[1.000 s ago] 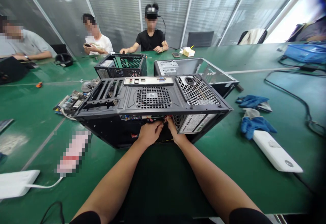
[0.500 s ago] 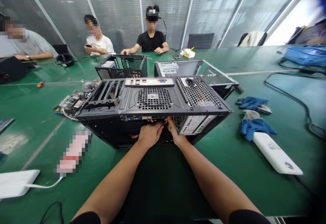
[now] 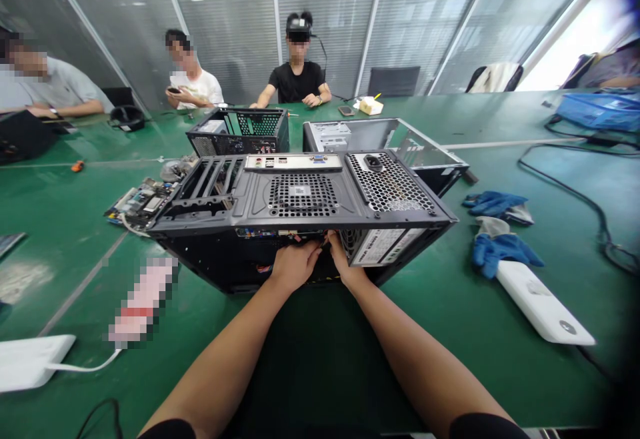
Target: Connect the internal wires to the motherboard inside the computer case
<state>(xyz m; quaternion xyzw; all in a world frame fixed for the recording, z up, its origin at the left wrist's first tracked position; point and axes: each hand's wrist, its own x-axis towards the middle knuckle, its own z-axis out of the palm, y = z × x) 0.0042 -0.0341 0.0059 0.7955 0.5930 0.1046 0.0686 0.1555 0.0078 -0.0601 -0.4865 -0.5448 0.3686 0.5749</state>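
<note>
A black computer case [image 3: 200, 252] lies in front of me with its rear panel facing up and its open side toward me. Both my hands reach into that opening, close together, just left of the power supply [image 3: 380, 246]. My left hand [image 3: 296, 262] has its fingers bent and closed; the fingertips are in shadow, and what they grip is hidden. Beside it, my right hand [image 3: 339, 252] points upward with thumb and fingers pinched together near small wires, on something too small to make out. Above them shows the edge of a motherboard [image 3: 260, 232].
Behind stand a second black case [image 3: 240, 134] and a silver-grey case [image 3: 390, 134]. Loose circuit boards [image 3: 145, 202] lie left. Blue gloves [image 3: 505, 249] and a white power bank [image 3: 545, 302] lie right; another white power bank [image 3: 35, 362] is at left. Several people sit across the table.
My hands stay at nearly the same spot inside the case, with only slight finger movement. Across the table, the person in black has shifted one hand a little.
</note>
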